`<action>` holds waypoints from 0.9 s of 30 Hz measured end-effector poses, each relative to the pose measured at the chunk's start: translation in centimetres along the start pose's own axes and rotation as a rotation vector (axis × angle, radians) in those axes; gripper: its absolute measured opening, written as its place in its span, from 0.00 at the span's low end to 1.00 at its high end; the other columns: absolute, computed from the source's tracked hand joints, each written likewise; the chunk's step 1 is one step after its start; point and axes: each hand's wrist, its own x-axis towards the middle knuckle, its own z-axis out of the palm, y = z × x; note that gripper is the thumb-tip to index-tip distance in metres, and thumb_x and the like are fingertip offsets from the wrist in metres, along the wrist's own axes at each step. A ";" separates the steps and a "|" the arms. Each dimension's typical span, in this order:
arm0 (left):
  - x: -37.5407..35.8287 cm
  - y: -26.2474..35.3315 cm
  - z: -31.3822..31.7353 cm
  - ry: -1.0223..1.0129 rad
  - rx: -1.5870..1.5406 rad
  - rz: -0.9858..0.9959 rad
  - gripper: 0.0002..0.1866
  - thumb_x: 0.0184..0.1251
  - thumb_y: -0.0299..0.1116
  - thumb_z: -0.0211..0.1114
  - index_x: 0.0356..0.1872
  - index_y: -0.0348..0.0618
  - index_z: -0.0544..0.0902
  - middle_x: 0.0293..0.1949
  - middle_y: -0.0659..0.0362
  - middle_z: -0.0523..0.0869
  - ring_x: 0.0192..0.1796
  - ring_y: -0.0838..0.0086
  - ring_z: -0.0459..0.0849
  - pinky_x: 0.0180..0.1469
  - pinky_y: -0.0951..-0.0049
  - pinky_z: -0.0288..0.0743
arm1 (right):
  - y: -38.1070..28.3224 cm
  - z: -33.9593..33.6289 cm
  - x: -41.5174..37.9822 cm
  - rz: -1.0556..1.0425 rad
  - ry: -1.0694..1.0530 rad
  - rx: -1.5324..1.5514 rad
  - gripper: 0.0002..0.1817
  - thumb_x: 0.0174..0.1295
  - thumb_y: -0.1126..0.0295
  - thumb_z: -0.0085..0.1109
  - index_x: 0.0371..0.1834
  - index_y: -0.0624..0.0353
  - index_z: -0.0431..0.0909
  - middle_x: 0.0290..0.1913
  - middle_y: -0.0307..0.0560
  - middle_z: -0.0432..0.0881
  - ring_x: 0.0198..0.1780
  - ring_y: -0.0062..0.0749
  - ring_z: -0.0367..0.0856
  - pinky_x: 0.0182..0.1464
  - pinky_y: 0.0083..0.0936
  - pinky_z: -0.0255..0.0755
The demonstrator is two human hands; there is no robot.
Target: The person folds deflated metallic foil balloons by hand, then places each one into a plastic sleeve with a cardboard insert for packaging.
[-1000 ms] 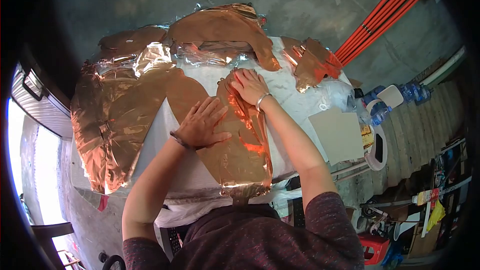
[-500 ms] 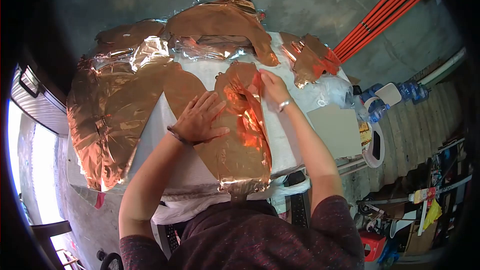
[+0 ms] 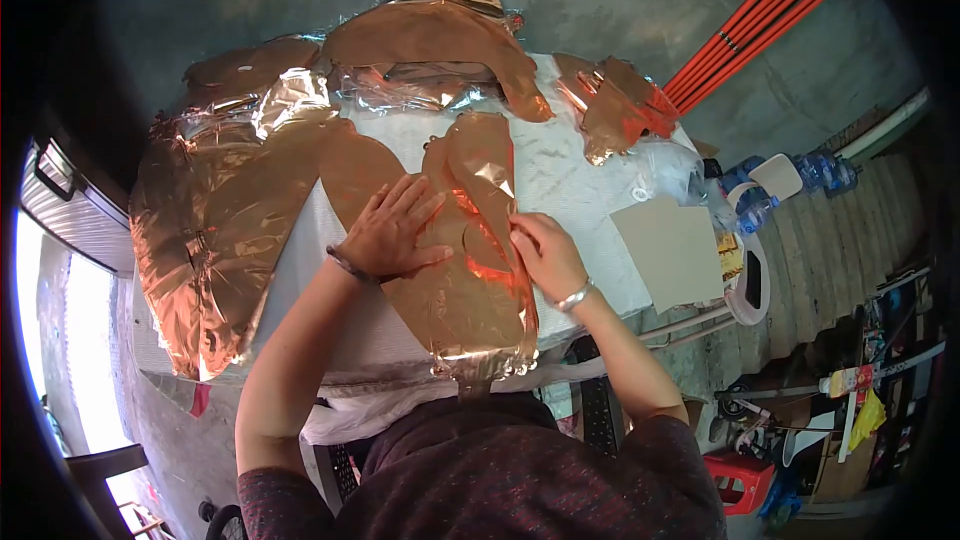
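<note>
A flat, copper-coloured foil balloon (image 3: 470,315), with a narrow tab at its near end, lies on the white-covered table in front of me. My left hand (image 3: 392,230) rests palm down on its left part, fingers spread. At the right edge of the same foil, my right hand (image 3: 545,252) has its fingertips closed together on the rim. Creases catch orange light between the two hands. To the left lies a larger, wrinkled piece of copper foil (image 3: 210,230), and its neck reaches toward my left hand.
More foil pieces (image 3: 430,40) are heaped at the table's far side, with another crumpled foil piece (image 3: 625,110) at the far right. A grey board (image 3: 668,252) lies on the right, near clear plastic bags (image 3: 662,168) and a water bottle (image 3: 757,215). Orange pipes (image 3: 760,25) run along the wall.
My right hand has slid down the foil's right edge toward me. The raised, folded right side now lies flatter. My left hand has stayed in nearly the same place.
</note>
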 end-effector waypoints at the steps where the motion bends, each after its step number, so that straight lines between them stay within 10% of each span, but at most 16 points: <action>1: 0.0 0.0 0.0 0.002 0.003 0.004 0.43 0.59 0.65 0.61 0.69 0.47 0.67 0.71 0.43 0.63 0.74 0.50 0.58 0.73 0.49 0.53 | -0.9 -0.1 -0.6 0.001 -0.008 -0.038 0.12 0.65 0.68 0.56 0.46 0.63 0.80 0.44 0.54 0.82 0.45 0.47 0.80 0.50 0.35 0.74; 14: 0.0 -0.1 0.1 0.018 0.006 0.012 0.41 0.60 0.64 0.60 0.69 0.48 0.68 0.70 0.44 0.63 0.74 0.50 0.58 0.73 0.50 0.54 | 4.0 0.9 5.1 0.088 0.063 0.059 0.08 0.63 0.78 0.54 0.42 0.63 0.81 0.44 0.53 0.83 0.43 0.44 0.82 0.46 0.29 0.74; 18: 0.0 -0.1 0.0 0.019 0.002 0.020 0.41 0.60 0.64 0.61 0.69 0.48 0.68 0.70 0.44 0.63 0.74 0.51 0.59 0.73 0.49 0.54 | 5.1 0.9 7.6 -0.222 0.049 -0.108 0.11 0.61 0.79 0.55 0.46 0.63 0.81 0.46 0.52 0.83 0.47 0.47 0.80 0.52 0.33 0.74; 27: 0.0 -0.1 0.1 0.030 -0.010 0.028 0.41 0.59 0.63 0.62 0.69 0.47 0.68 0.70 0.44 0.63 0.74 0.51 0.59 0.73 0.49 0.54 | 5.2 -0.8 10.3 0.056 -0.423 -0.122 0.22 0.61 0.72 0.58 0.59 0.61 0.75 0.56 0.55 0.80 0.59 0.49 0.76 0.59 0.36 0.70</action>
